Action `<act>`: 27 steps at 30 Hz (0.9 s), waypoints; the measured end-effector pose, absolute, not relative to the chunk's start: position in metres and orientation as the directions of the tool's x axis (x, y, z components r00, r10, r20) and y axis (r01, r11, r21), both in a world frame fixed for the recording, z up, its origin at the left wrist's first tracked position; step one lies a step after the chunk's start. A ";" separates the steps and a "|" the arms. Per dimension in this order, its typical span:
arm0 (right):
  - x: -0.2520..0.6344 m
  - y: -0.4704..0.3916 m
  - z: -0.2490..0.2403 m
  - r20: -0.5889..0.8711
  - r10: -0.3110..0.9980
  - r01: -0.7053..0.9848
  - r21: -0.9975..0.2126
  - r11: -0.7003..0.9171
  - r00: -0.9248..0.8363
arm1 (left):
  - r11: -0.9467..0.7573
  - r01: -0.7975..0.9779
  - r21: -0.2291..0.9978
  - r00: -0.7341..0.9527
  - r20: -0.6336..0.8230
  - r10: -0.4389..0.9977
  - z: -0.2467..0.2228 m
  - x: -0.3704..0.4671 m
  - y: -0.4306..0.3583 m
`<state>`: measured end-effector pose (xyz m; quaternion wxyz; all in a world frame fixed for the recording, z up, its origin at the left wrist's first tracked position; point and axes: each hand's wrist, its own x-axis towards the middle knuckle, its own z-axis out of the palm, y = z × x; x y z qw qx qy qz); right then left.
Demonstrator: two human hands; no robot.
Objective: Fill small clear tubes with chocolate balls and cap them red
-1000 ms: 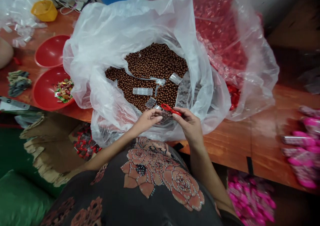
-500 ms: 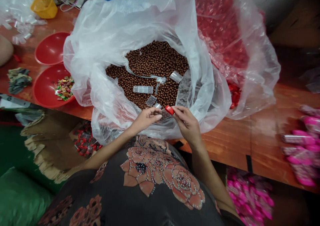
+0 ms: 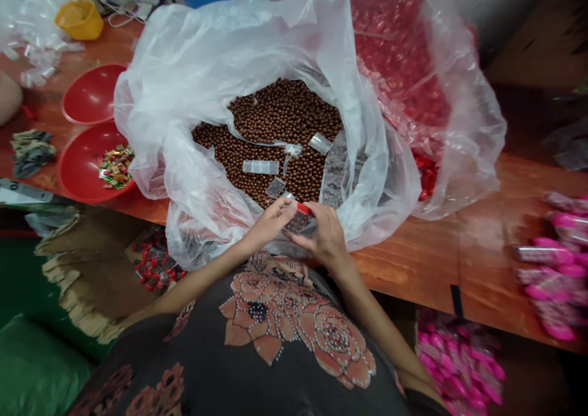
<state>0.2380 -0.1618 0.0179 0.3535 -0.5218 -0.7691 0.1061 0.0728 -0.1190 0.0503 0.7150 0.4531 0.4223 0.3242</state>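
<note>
Plastic bag (image 3: pixel 312 42) surrounds brown balls (image 3: pixel 285 113) and clear pieces (image 3: pixel 260 167); left hand (image 3: pixel 270 223) and right hand (image 3: pixel 325 235) grip a red-capped container (image 3: pixel 298 221), partly hidden behind them.

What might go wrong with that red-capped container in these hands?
The red cap might pop off if not fully seated, which I can't tell. The clear container could slip from the left hand and right hand. Loose clear plastic pieces lying on the brown balls might get scooped up with them.
</note>
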 end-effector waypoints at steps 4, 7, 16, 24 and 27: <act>0.229 -0.163 0.022 0.466 0.858 0.696 -0.543 0.470 -0.216 | 0.499 -0.183 0.847 0.441 -0.382 0.812 0.039 0.088 -0.128; 0.227 -0.165 0.025 0.436 0.868 0.672 -0.572 0.471 -0.238 | 0.464 -0.218 0.858 0.395 -0.357 0.846 0.032 0.094 -0.133; 0.232 -0.165 0.029 -0.047 0.982 0.098 -0.993 -0.066 0.182 | 0.543 -0.176 0.821 0.477 -0.411 0.777 0.050 0.081 -0.123; 0.230 -0.166 0.038 0.214 0.963 0.599 -0.754 0.271 -0.166 | 0.530 -0.056 0.846 0.513 -0.431 0.742 0.045 0.085 -0.124; 0.230 -0.166 0.045 0.313 0.905 0.764 -0.494 0.414 -0.288 | 0.545 -0.064 0.836 0.504 -0.444 0.740 0.049 0.086 -0.124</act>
